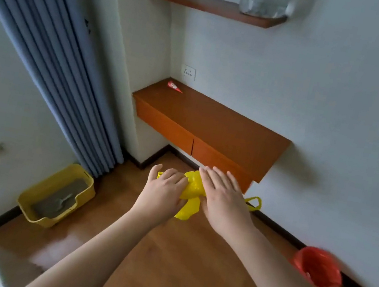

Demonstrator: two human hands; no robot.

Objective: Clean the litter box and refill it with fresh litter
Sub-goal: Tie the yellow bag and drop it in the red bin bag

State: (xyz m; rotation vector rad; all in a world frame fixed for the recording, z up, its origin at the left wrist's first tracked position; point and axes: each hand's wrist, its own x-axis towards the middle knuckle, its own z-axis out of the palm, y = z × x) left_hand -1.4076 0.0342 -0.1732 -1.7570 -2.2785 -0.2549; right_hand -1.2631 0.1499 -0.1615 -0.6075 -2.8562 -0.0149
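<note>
I have both hands out in front of me with a yellow plastic bag (192, 189) caught between them: my left hand (165, 189) curls round its left end, fingers closed over the film, while my right hand (222, 196) lies flat on top with the fingers spread, pressing rather than pinching. One handle loop pokes out at about three o'clock of the right hand. I judge the bag to be thin, light and slippery, with no stiffness at all, so it will crumple and cling; the way to open it is probably to rub the layers apart near the mouth and then take it by the two loops. The litter box (57, 196) sits on the floor (162, 265) at roughly nine o'clock from my hands, well apart from them, near the foot of the curtain (53, 63). It looks like rigid plastic holding grey litter with a scoop (64, 201) lying in it, so I expect it to be heavy and liable to spill; I would grip it by the rim on two opposite sides and keep it level. A red-lined bin (318, 269) stands at four o'clock by the wall.
</note>
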